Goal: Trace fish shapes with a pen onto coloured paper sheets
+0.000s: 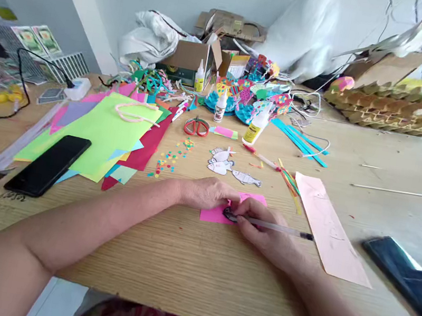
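A small sheet of bright pink paper [210, 215] lies on the table in front of me. My left hand [205, 193] presses down on it from the left, its fingers bent and pressed together, tips partly hidden. From the right, my right hand [263, 233] grips a pen [280, 227] with a clear barrel and black ends. The pen lies nearly level, its left end over the pink paper by the left fingertips. Whether anything small is under the fingers is hidden. Just beyond the paper are several white fish cutouts [220, 166] with drawn outlines.
Coloured sheets [94, 134] and a black phone [48, 164] lie left. Farther back are red-handled scissors [196, 126], a glue bottle [256, 128] and confetti dots [165, 164]. A pale pink strip [330, 227] and a dark phone [405, 271] lie right.
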Motion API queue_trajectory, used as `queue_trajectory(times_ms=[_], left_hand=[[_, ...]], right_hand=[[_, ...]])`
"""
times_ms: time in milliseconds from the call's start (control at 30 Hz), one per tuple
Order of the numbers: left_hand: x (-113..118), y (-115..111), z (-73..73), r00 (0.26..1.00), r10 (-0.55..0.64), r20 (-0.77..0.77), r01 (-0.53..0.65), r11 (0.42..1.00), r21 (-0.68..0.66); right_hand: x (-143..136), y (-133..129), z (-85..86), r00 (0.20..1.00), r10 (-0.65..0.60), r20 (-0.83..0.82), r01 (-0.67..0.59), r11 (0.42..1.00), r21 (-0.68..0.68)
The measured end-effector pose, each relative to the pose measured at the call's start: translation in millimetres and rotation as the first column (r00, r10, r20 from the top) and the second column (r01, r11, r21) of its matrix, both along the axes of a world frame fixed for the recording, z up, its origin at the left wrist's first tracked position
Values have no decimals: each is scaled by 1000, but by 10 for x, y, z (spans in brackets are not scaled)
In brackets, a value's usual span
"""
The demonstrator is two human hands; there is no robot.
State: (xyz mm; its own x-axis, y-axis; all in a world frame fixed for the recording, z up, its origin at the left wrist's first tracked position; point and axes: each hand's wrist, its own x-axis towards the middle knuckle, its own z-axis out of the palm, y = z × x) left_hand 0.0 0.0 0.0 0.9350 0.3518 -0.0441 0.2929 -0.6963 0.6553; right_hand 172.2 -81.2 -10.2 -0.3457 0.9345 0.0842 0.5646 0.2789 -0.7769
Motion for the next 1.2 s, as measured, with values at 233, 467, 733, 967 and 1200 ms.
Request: queue_trajectory(times_ms=[233, 467, 733, 967, 1200], left_hand=[[-8, -9, 5, 1000, 4, -1, -4, 1000, -24], [-12, 6, -24, 1000, -15, 27, 15, 1000, -20], [-9, 7, -23, 999, -18, 37, 18, 1000, -17], [-13, 3, -38, 999, -21, 43, 22, 1000, -23], [-16, 5, -34, 999, -21, 32, 21, 1000, -14]], right_hand=[[-13, -10, 1, 999, -26, 20, 26, 1000, -1], [-16, -10, -1, 1000, -25, 12, 25, 1000, -5], [-27, -7, 14, 1000, -29, 12, 29, 1000, 8], [-35, -3, 2, 999, -35, 2, 35, 999, 9], [-23, 5, 11, 999, -41, 13, 41, 999, -6]])
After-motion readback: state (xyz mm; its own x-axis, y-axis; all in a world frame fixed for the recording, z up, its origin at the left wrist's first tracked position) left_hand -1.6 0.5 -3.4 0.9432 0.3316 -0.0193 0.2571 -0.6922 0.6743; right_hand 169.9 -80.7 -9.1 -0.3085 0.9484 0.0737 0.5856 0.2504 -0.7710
